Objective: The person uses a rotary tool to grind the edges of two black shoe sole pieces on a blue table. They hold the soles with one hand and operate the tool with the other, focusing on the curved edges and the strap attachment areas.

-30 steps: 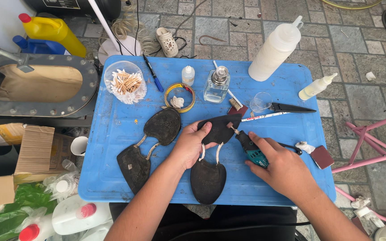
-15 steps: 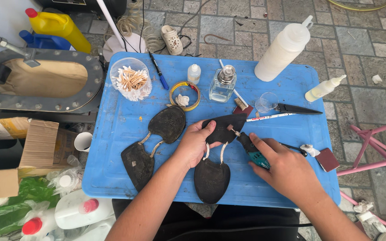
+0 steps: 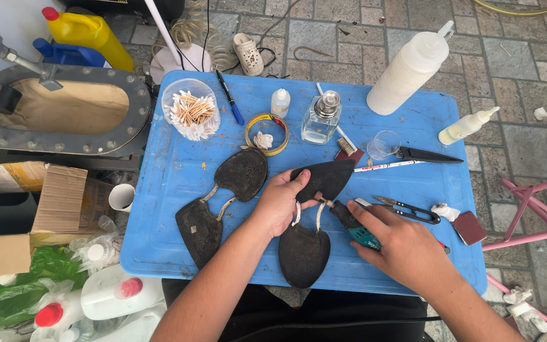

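A black two-part shoe sole point(image 3: 314, 209), its halves joined by pale strips, lies on the blue table point(image 3: 178, 183). My left hand point(image 3: 280, 199) presses on and grips its upper half. My right hand point(image 3: 400, 244) holds a small teal rotary tool point(image 3: 352, 227) whose tip touches the sole by the strips. A second matching sole point(image 3: 223, 199) lies to the left, untouched.
On the table stand a cup of cotton swabs point(image 3: 191, 114), a tape roll point(image 3: 267, 133), a glass bottle point(image 3: 321, 117), a large white squeeze bottle point(image 3: 409, 69), black snips point(image 3: 409, 209), a knife point(image 3: 428, 155) and a pen point(image 3: 229, 98). A pink frame point(image 3: 539, 221) stands right, boxes and jugs left.
The hands and tool stay on the sole with only slight shifts. The view has moved a little.
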Tool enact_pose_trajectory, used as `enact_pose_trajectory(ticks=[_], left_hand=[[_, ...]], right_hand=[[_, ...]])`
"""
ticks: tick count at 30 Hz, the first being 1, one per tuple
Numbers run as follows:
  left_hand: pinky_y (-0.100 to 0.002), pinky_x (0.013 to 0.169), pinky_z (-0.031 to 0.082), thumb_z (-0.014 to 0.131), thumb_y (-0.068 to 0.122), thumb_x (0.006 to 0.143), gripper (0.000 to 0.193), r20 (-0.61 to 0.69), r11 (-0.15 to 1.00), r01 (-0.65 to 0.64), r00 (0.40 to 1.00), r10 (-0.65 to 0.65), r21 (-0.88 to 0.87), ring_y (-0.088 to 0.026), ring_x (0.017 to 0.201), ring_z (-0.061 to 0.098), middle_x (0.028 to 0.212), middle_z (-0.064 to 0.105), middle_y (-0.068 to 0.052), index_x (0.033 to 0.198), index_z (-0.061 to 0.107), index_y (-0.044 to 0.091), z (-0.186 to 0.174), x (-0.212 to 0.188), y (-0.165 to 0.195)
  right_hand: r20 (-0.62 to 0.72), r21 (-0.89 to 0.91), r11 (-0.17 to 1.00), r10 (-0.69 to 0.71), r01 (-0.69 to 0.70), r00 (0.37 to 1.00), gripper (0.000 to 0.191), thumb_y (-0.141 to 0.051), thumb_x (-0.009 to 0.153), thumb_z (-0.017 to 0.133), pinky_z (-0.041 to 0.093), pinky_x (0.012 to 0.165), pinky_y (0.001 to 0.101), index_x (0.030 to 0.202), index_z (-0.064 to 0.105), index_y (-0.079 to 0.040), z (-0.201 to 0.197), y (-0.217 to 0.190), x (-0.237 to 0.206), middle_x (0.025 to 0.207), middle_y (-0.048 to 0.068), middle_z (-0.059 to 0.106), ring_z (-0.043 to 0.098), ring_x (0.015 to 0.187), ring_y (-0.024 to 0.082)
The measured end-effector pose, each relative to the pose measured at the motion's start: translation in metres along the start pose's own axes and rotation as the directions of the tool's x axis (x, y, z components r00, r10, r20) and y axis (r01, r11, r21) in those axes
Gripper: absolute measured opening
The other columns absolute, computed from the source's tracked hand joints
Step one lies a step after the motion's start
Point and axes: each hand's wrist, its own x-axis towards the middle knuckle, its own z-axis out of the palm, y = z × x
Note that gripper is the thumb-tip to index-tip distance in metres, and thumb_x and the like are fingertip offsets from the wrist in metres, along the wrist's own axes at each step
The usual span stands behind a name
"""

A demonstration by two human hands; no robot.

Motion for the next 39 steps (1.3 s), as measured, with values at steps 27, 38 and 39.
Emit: enact_pose_trajectory(ticks=[27,38,39], left_hand=[[-0.039,0.073,0.06,0.064,0.007,0.101,0.02,-0.175,0.959,-0.283,0.946,0.274,-0.029,-0.019,0.089,0.07,0.107,0.07,-0.016,0.115,0.051,0.003,0.0,-0.053,0.005],[-0.036,0.078,0.06,0.061,0.004,0.099,0.032,-0.102,0.834,-0.49,0.844,0.526,0.254,-0.023,0.094,0.077,0.106,0.075,-0.014,0.127,0.046,0.002,0.012,-0.062,0.021],[-0.037,0.078,0.057,0.063,0.003,0.101,0.034,-0.062,0.721,-0.537,0.782,0.62,0.438,-0.025,0.093,0.077,0.105,0.076,-0.017,0.131,0.046,0.001,0.013,-0.066,0.019]], right_hand=[[-0.07,0.585,0.809,-0.018,0.056,0.997,0.072,-0.016,0.069,0.087,0.058,0.083,0.0313,0.134,0.059,-0.003,-0.014,0.016,-0.028,0.116,0.014,0.076,0.078,0.099,0.023],[-0.051,0.573,0.819,-0.004,0.033,0.999,0.073,-0.018,0.07,0.086,0.055,0.087,0.0317,0.135,0.057,-0.003,-0.022,0.018,-0.022,0.121,0.013,0.074,0.074,0.106,0.022],[-0.039,0.568,0.823,-0.001,0.023,0.999,0.072,-0.018,0.07,0.086,0.055,0.087,0.0317,0.135,0.057,-0.003,-0.022,0.02,-0.022,0.121,0.013,0.074,0.074,0.107,0.021]])
